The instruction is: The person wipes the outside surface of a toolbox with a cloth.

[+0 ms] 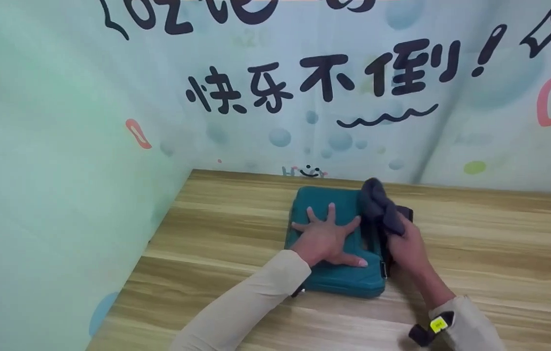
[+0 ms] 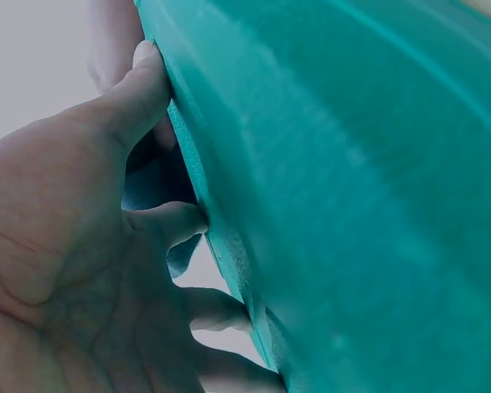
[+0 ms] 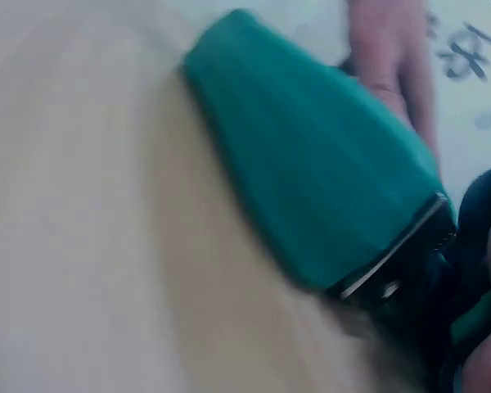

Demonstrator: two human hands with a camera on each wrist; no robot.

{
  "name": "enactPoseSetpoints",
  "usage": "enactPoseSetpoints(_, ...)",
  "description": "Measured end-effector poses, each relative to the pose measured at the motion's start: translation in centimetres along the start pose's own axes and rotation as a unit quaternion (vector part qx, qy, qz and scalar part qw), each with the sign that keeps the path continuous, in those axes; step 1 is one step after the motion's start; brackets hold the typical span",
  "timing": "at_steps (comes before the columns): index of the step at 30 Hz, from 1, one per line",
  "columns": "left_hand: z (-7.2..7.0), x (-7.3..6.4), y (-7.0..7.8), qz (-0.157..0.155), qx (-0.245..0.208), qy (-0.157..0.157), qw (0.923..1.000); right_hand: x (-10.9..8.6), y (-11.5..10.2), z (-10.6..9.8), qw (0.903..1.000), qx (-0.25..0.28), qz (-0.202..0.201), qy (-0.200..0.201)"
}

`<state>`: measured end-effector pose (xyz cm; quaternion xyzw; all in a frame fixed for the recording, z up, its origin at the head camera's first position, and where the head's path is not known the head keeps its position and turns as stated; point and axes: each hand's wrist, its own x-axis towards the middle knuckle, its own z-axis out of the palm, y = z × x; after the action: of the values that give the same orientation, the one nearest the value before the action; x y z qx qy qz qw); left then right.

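A teal zip case (image 1: 326, 195) with rounded corners lies on the wooden table. My left hand (image 1: 324, 239) rests on top of it with fingers spread wide. In the left wrist view, the palm side of that hand and its fingertips lie against the teal surface. At the case's right side, my right hand (image 1: 408, 248) grips a bunched dark navy cloth (image 1: 377, 207). Part of the cloth sticks up beyond the fingers. Black trim with a zipper (image 3: 430, 262) runs along one end of the case in the right wrist view. What lies beneath the cloth is hidden.
The wood-grain table (image 1: 217, 214) meets a printed backdrop (image 1: 256, 141) at its far edge. A pale curtain (image 1: 61, 170) hangs along the left edge. A black strap with a yellow label (image 1: 438, 324) sits at the right cuff.
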<state>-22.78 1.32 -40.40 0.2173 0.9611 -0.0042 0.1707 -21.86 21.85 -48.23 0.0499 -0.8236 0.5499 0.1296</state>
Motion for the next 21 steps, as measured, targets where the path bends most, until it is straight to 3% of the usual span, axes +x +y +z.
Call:
enactPoseSetpoints(4,-0.1,0.0,0.2,-0.005,0.003,-0.01,0.9999,1.0,-0.2,0.0,0.9976,0.034,0.059,0.011)
enactPoseSetpoints(10,-0.3,0.3,0.3,-0.009,0.0,-0.007,0.9999,1.1,0.2,0.0,0.994,0.065,0.086,0.013)
enactPoseSetpoints(17,0.1,0.3,0.1,-0.013,0.006,-0.002,0.9999,-2.1,-0.4,1.5,0.9918,0.105,0.054,0.05)
enactPoseSetpoints(21,0.2,0.2,0.0,-0.013,0.012,0.006,0.9998,-4.3,-1.1,1.8,0.9874,0.121,0.071,0.073)
